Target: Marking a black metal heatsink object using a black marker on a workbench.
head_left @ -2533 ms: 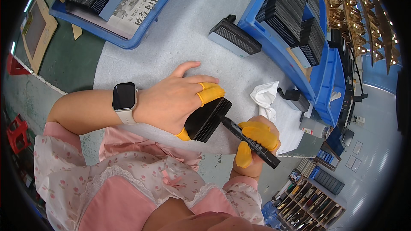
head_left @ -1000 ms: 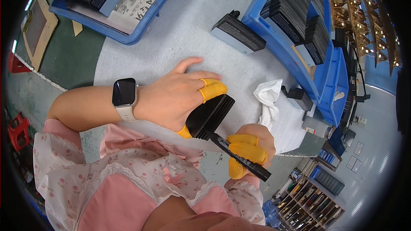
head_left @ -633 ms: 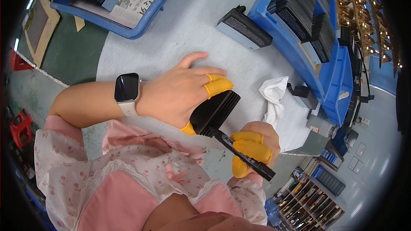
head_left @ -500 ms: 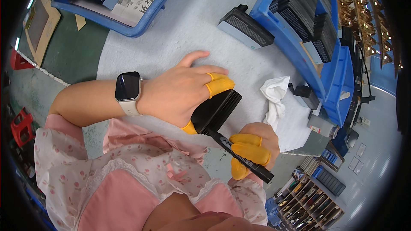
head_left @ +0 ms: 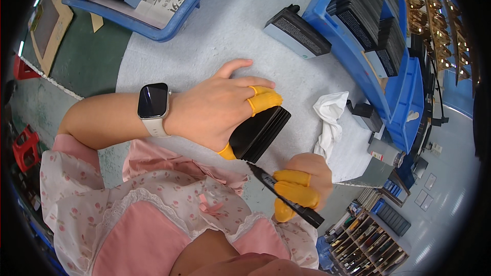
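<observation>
1. Clamped between thumb and capped fingers, the left hand [head_left: 215, 110] holds a small stack of thin black plates [head_left: 259, 133] at the centre of the frame, tilted so its ribbed edge faces lower right.
2. Yellow finger cots [head_left: 263, 99] cover the left fingertips resting on the stack's top, and another cot shows under its lower corner.
3. Just below and right of centre, the right hand [head_left: 304, 184] is closed around a black marker pen [head_left: 286, 197], also with yellow cots on its fingers.
4. The pen's tip points up-left and meets the lower edge of the stack, or comes very close; the contact is too small to tell for sure.
5. A smartwatch [head_left: 153, 105] with a pale strap sits on the left wrist, left of centre.
6. A crumpled white cloth [head_left: 330, 120] lies on the grey table [head_left: 215, 36] just right of the stack.
7. A black box with a pale side [head_left: 296, 33] lies on the table in the upper middle, beside a blue tray [head_left: 358, 66] filled with rows of dark plates at upper right.
8. Another blue tray [head_left: 148, 28] lined with newspaper sits at upper left.
9. A pink flowered garment [head_left: 138, 209] fills the lower left.
</observation>
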The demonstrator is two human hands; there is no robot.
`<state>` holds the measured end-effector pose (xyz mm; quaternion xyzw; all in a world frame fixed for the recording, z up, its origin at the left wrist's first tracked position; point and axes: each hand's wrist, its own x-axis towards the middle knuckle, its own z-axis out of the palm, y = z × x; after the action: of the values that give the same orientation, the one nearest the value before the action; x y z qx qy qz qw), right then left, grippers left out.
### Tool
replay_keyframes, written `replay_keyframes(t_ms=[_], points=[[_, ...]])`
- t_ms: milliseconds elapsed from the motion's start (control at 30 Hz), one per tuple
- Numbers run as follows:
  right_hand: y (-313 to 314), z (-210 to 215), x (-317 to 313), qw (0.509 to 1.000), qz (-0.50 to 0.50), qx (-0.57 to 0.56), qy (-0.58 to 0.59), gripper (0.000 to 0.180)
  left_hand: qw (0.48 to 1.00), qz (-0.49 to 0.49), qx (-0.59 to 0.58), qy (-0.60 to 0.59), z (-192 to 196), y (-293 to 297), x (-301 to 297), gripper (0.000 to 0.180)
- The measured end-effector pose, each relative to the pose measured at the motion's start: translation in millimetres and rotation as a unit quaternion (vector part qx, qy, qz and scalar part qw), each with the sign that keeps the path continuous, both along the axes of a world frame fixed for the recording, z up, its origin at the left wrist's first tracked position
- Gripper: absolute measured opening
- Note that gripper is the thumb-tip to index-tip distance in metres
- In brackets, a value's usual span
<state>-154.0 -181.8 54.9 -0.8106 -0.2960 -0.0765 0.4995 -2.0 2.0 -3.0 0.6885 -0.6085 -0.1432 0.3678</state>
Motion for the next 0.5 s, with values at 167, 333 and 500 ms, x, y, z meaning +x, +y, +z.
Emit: replay_keyframes(t_ms=[167,333,500], points=[[8,4,-7,0.987,-0.16,-0.023,0.021,0.027,1.0,-0.003,0.01,0.004,1,0,0,0.067],[15,2,-7,0.982,-0.185,-0.031,-0.003,0.023,1.0,-0.003,0.012,-0.005,0,0,0,0.067],[11,-8,1,0.993,-0.116,0.011,-0.031,0.018,1.0,-0.001,0.007,-0.011,-1,1,0,0.066]])
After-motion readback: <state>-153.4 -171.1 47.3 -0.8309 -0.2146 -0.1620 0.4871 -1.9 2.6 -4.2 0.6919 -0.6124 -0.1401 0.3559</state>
